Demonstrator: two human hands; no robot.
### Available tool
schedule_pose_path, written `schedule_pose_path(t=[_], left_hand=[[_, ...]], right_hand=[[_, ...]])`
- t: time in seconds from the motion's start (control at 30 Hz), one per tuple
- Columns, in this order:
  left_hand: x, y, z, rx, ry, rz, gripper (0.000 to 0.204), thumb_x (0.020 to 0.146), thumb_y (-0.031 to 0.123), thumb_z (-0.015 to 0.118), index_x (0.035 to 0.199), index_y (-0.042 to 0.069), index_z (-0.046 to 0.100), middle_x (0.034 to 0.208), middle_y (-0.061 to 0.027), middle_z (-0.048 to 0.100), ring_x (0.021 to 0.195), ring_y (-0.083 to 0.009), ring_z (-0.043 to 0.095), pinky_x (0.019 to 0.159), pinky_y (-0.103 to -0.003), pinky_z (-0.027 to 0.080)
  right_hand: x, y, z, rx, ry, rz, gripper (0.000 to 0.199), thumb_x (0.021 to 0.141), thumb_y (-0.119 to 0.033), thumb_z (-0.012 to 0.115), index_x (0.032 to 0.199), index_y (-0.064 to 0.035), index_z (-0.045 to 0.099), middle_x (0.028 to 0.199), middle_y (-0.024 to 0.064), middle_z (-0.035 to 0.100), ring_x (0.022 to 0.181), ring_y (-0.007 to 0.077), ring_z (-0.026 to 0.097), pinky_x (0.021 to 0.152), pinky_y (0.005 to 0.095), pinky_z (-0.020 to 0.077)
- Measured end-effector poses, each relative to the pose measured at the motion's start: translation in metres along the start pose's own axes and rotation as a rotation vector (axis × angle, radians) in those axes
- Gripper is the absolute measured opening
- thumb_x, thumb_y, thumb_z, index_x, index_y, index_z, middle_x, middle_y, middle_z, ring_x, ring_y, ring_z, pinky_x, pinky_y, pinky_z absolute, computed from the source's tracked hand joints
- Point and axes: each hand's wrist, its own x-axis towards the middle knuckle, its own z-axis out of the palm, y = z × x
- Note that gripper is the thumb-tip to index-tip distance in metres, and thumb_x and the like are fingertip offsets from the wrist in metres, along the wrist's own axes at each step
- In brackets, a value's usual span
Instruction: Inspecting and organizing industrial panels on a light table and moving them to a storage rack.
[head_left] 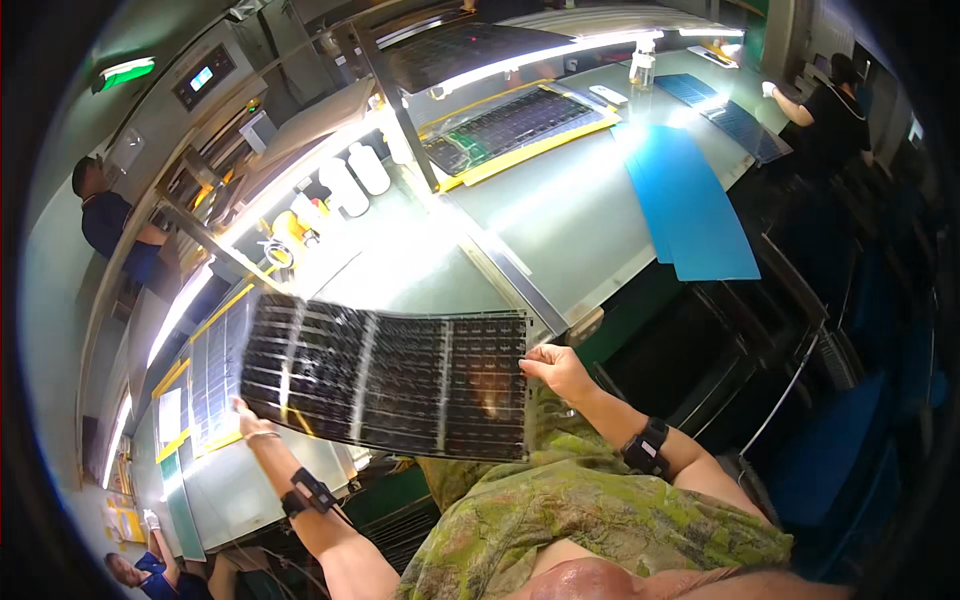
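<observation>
A dark, glossy solar panel sheet [400, 385] with pale grid lines hangs in front of my body, slightly bowed and tilted. My left hand [254, 420] is closed on its lower left edge. At the opposite end, my right hand [558, 371] pinches the right edge between thumb and fingers. The sheet overlaps the near edge of the workbench [410, 255] in this view. Its left part is smeared by motion. Parts of the left fingers are hidden behind the sheet.
Blue sheets [690, 210] overhang the bench on the right. Another dark panel [520, 125] lies on a yellow-edged board at the back. White bottles [368, 168] and a yellow tape roll [288, 226] stand under the lamp. Co-workers are at left [108, 220], lower left [150, 575] and far right [835, 115].
</observation>
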Motion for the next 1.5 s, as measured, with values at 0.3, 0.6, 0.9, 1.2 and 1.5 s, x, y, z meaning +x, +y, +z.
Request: schedule_pose_path(t=[0.3, 0.6, 0.9, 1.2, 1.5], left_hand=[[-0.062, -0.094, 0.054, 1.196, 0.042, 1.476, 0.065, 0.076, 0.021, 0.071, 0.127, -0.001, 0.037, 0.126, -0.0201, 0.045, 0.117, -0.0329, 0.043, 0.1, -0.041, 0.033], [-0.173, -0.222, 0.26, 1.308, -1.383, 0.712, 0.053, 0.065, 0.031, 0.077, 0.109, 0.007, 0.06, 0.099, -0.014, 0.063, 0.092, -0.0238, 0.061, 0.079, -0.031, 0.047], [-0.141, -0.25, 0.28, 1.092, -1.451, 0.405, 0.022, 0.072, 0.012, 0.072, 0.087, 0.0, 0.063, 0.063, -0.007, 0.061, 0.058, -0.0097, 0.052, 0.055, -0.027, 0.043], [-0.16, -0.246, 0.282, 1.082, -1.357, 0.342, 0.033, 0.076, 0.008, 0.067, 0.107, 0.006, 0.056, 0.058, -0.0037, 0.053, 0.057, -0.0089, 0.045, 0.056, -0.025, 0.04], [-0.168, -0.232, 0.27, 0.975, -1.572, 0.035, 0.016, 0.078, 0.005, 0.065, 0.093, 0.0, 0.061, 0.074, -0.0005, 0.061, 0.068, -0.0049, 0.051, 0.062, -0.022, 0.044]], right_hand=[[0.038, -0.031, 0.002, -0.417, 0.064, -0.091, 0.018, 0.081, -0.015, 0.063, 0.072, 0.0004, 0.06, 0.056, 0.0026, 0.054, 0.054, 0.0069, 0.045, 0.052, 0.0257, 0.0382], [0.091, -0.081, 0.007, -0.73, 0.062, -0.341, 0.018, 0.083, -0.021, 0.06, 0.085, -0.0035, 0.064, 0.073, 0.013, 0.064, 0.072, 0.0271, 0.064, 0.063, 0.0351, 0.0472], [0.121, -0.086, -0.009, -0.636, 0.151, -0.205, 0.018, 0.086, -0.018, 0.057, 0.097, -0.0057, 0.063, 0.081, 0.0141, 0.065, 0.078, 0.0313, 0.063, 0.066, 0.0349, 0.048], [0.13, -0.078, -0.011, -0.907, 0.318, -0.566, 0.011, 0.078, -0.009, 0.063, 0.088, -0.0065, 0.065, 0.075, 0.0077, 0.053, 0.064, 0.0233, 0.056, 0.057, 0.0327, 0.044], [0.109, -0.093, -0.012, -0.671, 0.217, -0.506, 0.005, 0.077, -0.001, 0.065, 0.081, -0.004, 0.065, 0.076, 0.0045, 0.052, 0.068, 0.0129, 0.055, 0.056, 0.0251, 0.0436]])
